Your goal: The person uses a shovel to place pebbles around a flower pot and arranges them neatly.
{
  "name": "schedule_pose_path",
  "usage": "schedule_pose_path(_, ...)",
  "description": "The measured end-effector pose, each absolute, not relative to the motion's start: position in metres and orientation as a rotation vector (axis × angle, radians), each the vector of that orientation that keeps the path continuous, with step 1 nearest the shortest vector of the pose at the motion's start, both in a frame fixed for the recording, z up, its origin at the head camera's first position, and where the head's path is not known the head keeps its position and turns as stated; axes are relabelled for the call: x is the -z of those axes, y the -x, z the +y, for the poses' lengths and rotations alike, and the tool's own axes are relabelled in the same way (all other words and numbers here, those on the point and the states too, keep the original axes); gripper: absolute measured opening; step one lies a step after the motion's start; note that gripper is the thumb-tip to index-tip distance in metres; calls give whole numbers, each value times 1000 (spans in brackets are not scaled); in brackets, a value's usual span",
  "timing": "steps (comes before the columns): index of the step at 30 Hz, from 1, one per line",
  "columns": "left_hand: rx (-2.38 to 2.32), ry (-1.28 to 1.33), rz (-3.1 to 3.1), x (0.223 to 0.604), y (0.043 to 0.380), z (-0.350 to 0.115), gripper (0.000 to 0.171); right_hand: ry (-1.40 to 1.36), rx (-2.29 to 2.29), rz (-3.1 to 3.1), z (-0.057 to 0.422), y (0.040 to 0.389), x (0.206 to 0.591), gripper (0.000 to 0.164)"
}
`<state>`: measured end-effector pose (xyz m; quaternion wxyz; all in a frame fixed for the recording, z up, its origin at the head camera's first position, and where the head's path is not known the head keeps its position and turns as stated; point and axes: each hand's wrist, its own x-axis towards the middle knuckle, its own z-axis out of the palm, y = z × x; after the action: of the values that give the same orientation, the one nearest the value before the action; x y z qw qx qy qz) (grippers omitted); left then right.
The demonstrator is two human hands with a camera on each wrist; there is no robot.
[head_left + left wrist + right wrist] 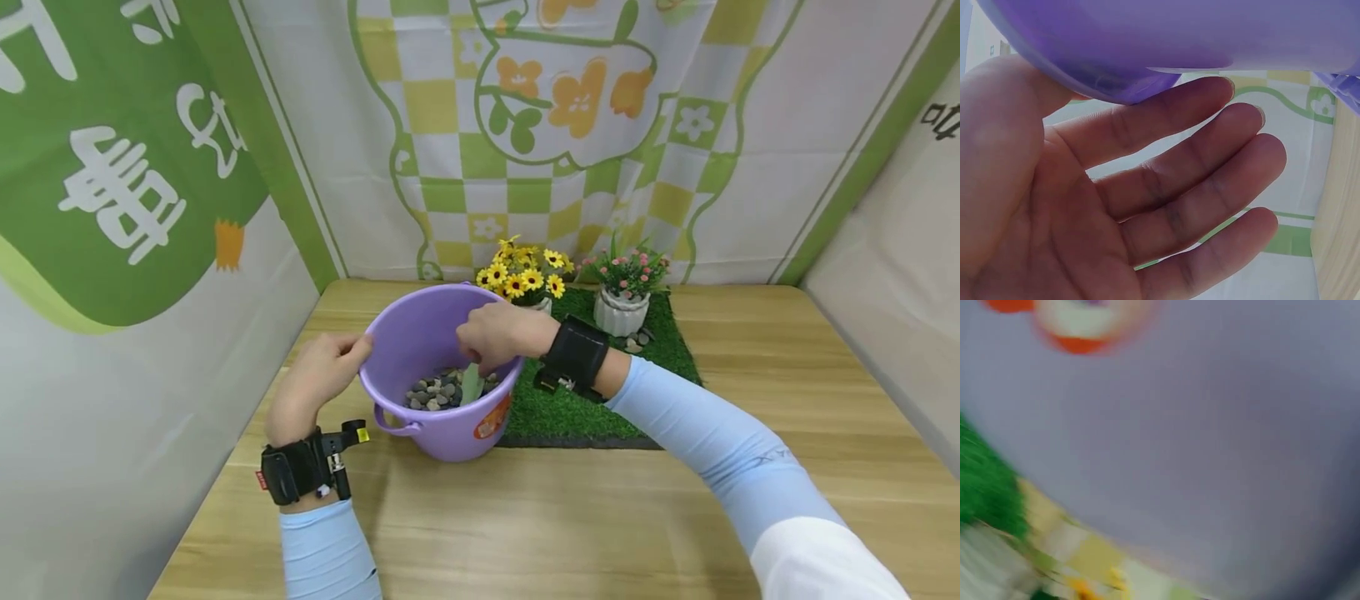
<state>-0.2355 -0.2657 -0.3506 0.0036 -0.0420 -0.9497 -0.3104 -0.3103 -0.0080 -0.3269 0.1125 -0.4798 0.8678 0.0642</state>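
A purple bucket (pixel 450 437) stands on the wooden table, tilted a little, with grey and tan pebbles (pixel 433 393) on its bottom. At its left rim my left hand (pixel 318 375) pinches the edge between thumb and fingers; the left wrist view shows the fingers (pixel 1191 194) stretched along the outside wall. My right hand (pixel 501 330) reaches over the right rim into the bucket. It grips a pale green shovel-like tool (pixel 471 385), whose blade meets the pebbles. The right wrist view is mostly filled by the blurred bucket wall (pixel 1166 437), so that hand is hidden there.
Behind and right of the bucket lies a green turf mat (pixel 600 417). On it stand yellow flowers (pixel 525 275) and a white pot (pixel 622 312) of pink flowers, with a few stones (pixel 637 340) beside it. Printed cloth (pixel 480 192) hangs at the back.
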Motion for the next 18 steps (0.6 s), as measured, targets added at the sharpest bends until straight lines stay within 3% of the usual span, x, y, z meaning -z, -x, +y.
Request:
schedule_pose_path(7,965,133,-2977,350,236,-268,45,1354,-127,2463,-14,313,333,14)
schedule_pose_path(14,950,126,-2980,350,236,-268,45,1280,-186,2496,-19,311,336,38)
schedule_pose_path(18,934,126,-2987,350,236,-267,44,1290,-232,2453,-20,311,338,32)
